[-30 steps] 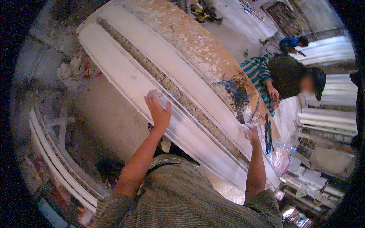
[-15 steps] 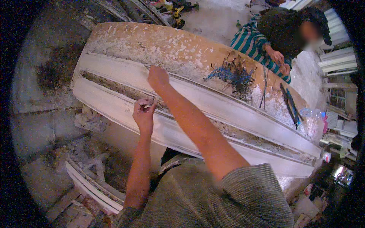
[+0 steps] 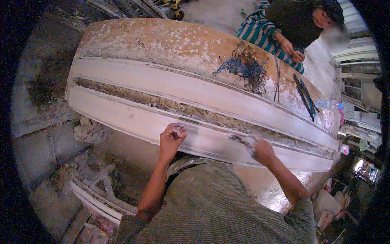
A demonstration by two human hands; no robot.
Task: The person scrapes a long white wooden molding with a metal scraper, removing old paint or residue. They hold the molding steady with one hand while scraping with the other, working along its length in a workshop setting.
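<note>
Two long white mouldings, a near one [image 3: 134, 116] and a far one [image 3: 162, 75], lie side by side across the table in front of me. Over the near moulding's front edge, my left hand [image 3: 172, 137] is raised with its fingers curled together; what they hold, if anything, I cannot make out. Farther right, my right hand [image 3: 262, 149] is closed round a small tool [image 3: 235, 138] with a dark, flat-looking tip. That tip is over the near moulding, close to the crumbly strip between the two; whether it touches is unclear. White powder coats my right fingers.
A tangle of blue and black strands [image 3: 245, 67] lies on the brown tabletop [image 3: 162, 34], beside thin dark strips [image 3: 304, 97]. Across the table a person [image 3: 292, 32] sits with hands together. A clear bottle [image 3: 327, 104] stands far right; a curved white piece [image 3: 95, 199] is lower left.
My right hand has swung from the far moulding back to the right, over the near one, and the tool's tip now shows. My left hand has shifted right and nearer me. The view has moved slightly.
</note>
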